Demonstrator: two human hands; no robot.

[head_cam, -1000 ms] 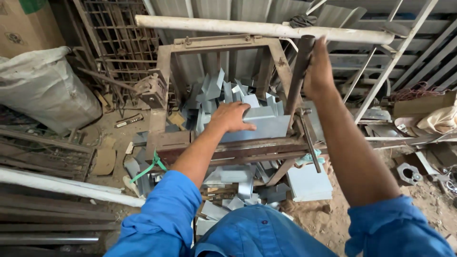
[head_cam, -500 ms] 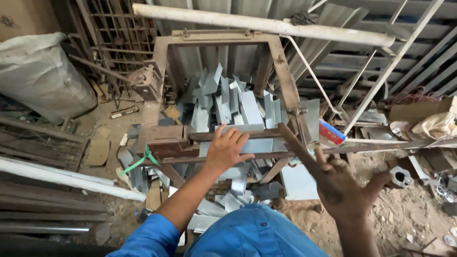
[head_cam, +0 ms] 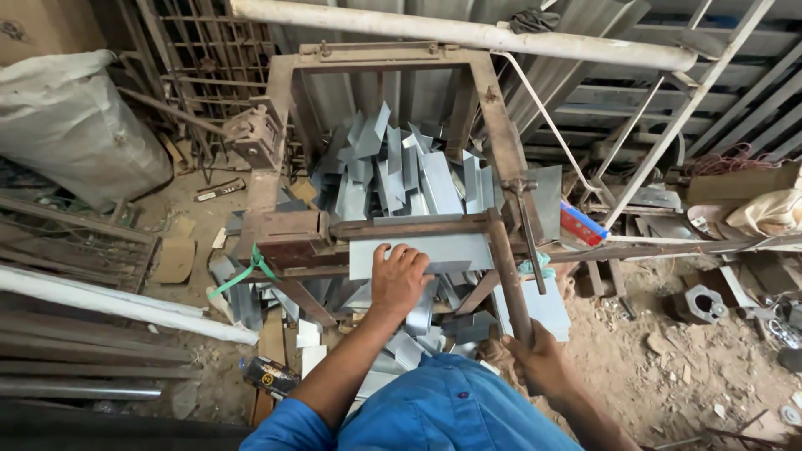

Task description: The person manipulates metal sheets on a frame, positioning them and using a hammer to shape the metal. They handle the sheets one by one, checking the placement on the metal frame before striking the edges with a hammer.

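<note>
Left hand [head_cam: 399,276] flat on metal sheet [head_cam: 422,250]; right hand [head_cam: 539,361] clamped on lever [head_cam: 508,280] (down); cut pieces [head_cam: 401,171] heaped beyond.

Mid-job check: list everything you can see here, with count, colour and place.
shear frame: one, rusty brown, centre
lever: one, rusty, right of frame
sheet: one, grey, flat on the frame's bed
offcuts: many, grey, piled behind and under frame
pipe: one, whitish, across top
sack: one, white, upper left
bottle: one, dark, ground lower left
strap: one, green, frame's left side
left hand: pressing on sheet
right hand: gripping lever's lower end
</note>
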